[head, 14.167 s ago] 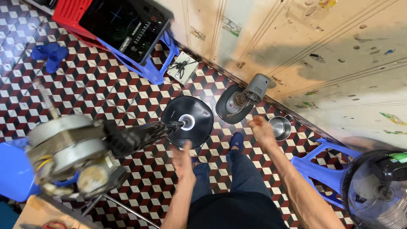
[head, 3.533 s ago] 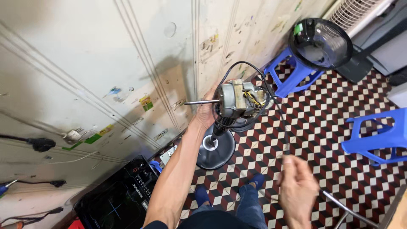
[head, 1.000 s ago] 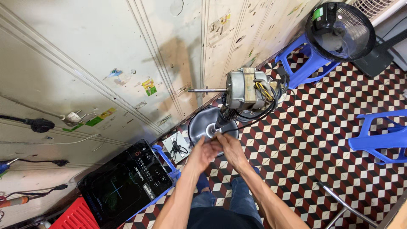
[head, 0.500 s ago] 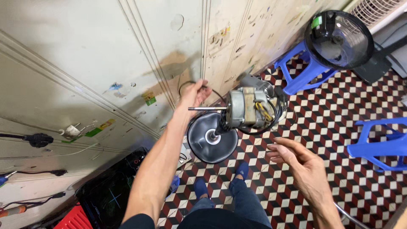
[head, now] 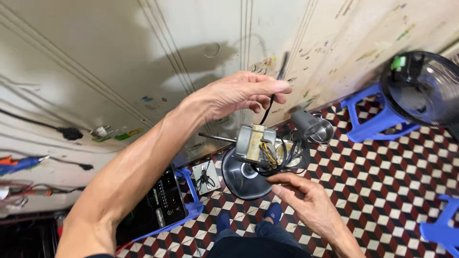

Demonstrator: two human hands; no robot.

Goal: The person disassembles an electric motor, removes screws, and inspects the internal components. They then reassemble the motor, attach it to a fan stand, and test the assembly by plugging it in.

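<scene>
Biggest thing here is the pale scuffed wall [head: 119, 57] running across the far side, with the red, white and black checkered floor [head: 382, 181] below it on the right. Far right there's a black caged fan [head: 423, 86] sitting on a blue plastic stool [head: 377, 122], and another blue stool [head: 442, 229] pokes in at the near right corner. On the left near the wall sits a black box-shaped appliance [head: 162, 205] on a blue frame.

In the middle is the round dark fan base [head: 244, 177] on the floor, and right above it the bare fan motor [head: 260, 145], metal body with yellow and black wires showing and its shaft sticking out to the left. Just right of the motor is a small dark cylindrical part [head: 308, 124], beside a shiny round metal cup.

The left hand [head: 239, 95] is raised above the motor, fingertips pinched closed on a thin black wire [head: 270, 102] that runs down into the motor. The right hand [head: 306, 200] sits just below the motor on the near side, fingers loosely spread and holding nothing, not clearly touching it.
</scene>
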